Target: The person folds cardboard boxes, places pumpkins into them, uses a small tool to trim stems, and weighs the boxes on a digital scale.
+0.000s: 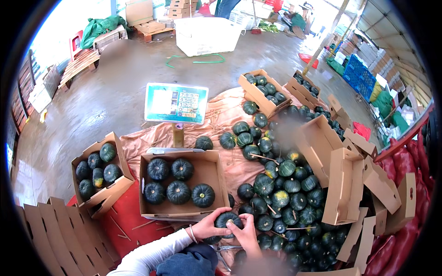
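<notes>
Both hands are closed round a small dark green pumpkin [227, 218] with a pale stem spot facing up. My left hand [207, 226] grips it from the left, and my right hand [247, 233] holds its right side, thumb near the stem. Just beyond lies an open cardboard box [212, 166] on the scale, with several dark green pumpkins [178, 192] set in it. Below my hands a pair of metal hand clippers [224, 249] shows partly. A large pile of pumpkins [281, 199] spreads to the right.
The scale display [177, 103] rises behind the box on a post. A filled box [120, 180] stands left, with nested flat cartons [60, 234] nearer. Empty cartons [343, 186] and red sacks [391, 253] lie right. Cut stems litter the pink sheet [216, 115]. Farther off is a white crate [207, 37].
</notes>
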`<state>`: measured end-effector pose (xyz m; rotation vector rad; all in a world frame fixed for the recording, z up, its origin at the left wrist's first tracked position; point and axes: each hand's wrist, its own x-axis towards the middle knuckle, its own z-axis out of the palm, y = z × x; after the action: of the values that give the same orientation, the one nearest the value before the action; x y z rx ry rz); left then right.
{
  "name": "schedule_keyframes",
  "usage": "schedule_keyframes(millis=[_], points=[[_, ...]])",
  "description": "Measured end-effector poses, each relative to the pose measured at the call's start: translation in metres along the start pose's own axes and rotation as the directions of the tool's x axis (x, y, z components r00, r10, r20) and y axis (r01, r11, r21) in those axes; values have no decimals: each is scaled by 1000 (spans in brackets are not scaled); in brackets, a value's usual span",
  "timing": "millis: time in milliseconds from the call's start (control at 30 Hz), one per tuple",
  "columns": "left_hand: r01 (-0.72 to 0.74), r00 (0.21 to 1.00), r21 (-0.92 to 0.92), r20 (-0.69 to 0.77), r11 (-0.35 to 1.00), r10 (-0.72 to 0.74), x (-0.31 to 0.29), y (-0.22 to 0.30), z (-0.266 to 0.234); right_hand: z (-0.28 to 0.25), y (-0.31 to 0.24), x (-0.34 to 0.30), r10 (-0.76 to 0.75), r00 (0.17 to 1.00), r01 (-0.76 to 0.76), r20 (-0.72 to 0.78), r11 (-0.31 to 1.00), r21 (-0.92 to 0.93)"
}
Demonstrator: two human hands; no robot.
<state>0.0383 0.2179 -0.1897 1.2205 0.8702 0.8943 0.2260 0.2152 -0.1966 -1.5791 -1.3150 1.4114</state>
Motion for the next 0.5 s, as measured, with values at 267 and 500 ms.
schedule_keyframes(millis=[267, 500], points=[[-119, 987, 307, -67, 944, 147, -12, 7, 0, -4, -32, -7, 58, 974, 40, 218, 907, -420], [76, 996, 147, -53, 986, -69, -20, -4, -25, -11, -19, -20, 152, 951, -184, 270, 978, 96]])
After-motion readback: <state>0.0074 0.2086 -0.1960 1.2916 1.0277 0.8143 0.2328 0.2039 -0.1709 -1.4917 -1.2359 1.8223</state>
